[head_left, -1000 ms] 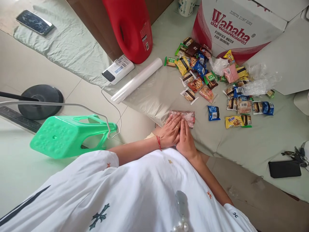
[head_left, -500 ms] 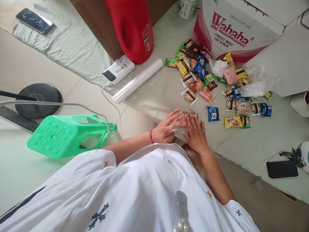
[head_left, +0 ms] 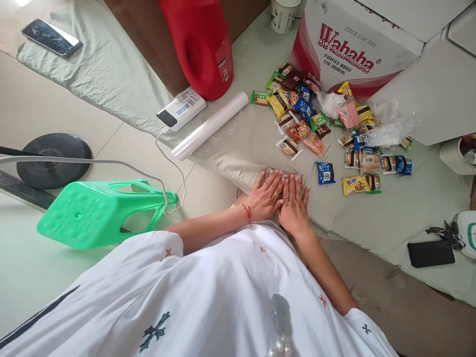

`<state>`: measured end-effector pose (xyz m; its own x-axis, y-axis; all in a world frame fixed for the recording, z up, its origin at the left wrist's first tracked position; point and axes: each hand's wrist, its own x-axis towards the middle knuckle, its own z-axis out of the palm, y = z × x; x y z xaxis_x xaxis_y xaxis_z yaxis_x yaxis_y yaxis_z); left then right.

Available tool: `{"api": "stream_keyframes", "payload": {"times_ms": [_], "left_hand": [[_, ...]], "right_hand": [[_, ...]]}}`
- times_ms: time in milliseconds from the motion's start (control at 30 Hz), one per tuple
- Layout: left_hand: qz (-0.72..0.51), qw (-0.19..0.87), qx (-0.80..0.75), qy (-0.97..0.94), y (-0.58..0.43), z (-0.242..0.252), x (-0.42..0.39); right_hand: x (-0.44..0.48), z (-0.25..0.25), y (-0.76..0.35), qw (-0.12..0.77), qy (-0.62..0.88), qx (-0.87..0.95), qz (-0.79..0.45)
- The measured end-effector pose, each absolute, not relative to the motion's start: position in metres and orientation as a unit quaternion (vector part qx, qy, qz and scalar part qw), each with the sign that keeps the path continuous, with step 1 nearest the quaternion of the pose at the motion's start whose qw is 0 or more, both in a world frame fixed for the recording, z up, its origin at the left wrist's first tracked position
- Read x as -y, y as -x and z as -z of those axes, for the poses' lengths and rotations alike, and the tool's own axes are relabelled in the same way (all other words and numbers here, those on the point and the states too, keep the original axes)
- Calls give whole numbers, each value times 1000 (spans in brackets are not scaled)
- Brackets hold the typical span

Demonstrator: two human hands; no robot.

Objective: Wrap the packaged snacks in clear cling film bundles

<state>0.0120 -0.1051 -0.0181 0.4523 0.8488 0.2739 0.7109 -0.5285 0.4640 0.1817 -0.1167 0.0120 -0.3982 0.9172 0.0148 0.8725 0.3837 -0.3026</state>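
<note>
My left hand (head_left: 265, 197) and my right hand (head_left: 295, 207) lie flat side by side, fingers stretched out, pressing on a reddish snack packet (head_left: 285, 174) covered in clear film. The packet rests on the pale green sheet (head_left: 390, 208) at its near edge. A sheet of clear cling film (head_left: 238, 148) runs from the packet up to its roll (head_left: 210, 126). Just right of my right hand lies a blue snack packet (head_left: 325, 173).
Several small snack packets (head_left: 297, 106) are scattered beyond my hands, before a Wahaha carton (head_left: 342, 47). A red jug (head_left: 203, 44), a power bank (head_left: 181, 108), a tipped green stool (head_left: 100, 210), a phone (head_left: 51, 37) and a black wallet (head_left: 430, 253) lie around.
Half a second ago my hands were lifting and handling the film round the packet. Now both are pressed flat on it, close together again.
</note>
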Motion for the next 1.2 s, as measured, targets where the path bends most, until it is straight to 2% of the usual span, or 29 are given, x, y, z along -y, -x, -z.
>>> {"api": "stream_keyframes", "payload": {"times_ms": [167, 233, 400, 500, 733, 833, 933, 1000, 1067, 1133, 1200], "left_hand": [[-224, 157, -436, -857, -2, 14, 97], [-223, 158, -418, -866, 3, 16, 93], [-225, 148, -423, -865, 0, 16, 83], [-218, 144, -453, -852, -12, 8, 78], [-174, 145, -516, -826, -24, -19, 56], [-247, 257, -529, -770, -15, -35, 42], [-378, 476, -479, -634, -16, -53, 40], [-431, 635, -398, -502, -28, -63, 50], [-441, 745, -335, -372, -47, -68, 64], [-431, 789, -319, -301, -64, -66, 77], [-415, 778, -350, -315, -73, -61, 83]], "right_hand": [[105, -23, -222, 149, 466, 840, -236], [96, -25, -240, 171, 460, 839, -234], [72, -18, -251, 123, 449, 861, -206], [62, -15, -241, 132, 447, 864, -191], [60, -21, -228, 247, 460, 819, -240], [64, -29, -233, 359, 502, 727, -299], [73, -33, -230, 472, 529, 583, -397], [84, -33, -221, 505, 497, 512, -485], [99, -32, -210, 517, 471, 451, -554], [116, -31, -204, 521, 497, 380, -581], [134, -32, -211, 510, 561, 321, -567]]}}
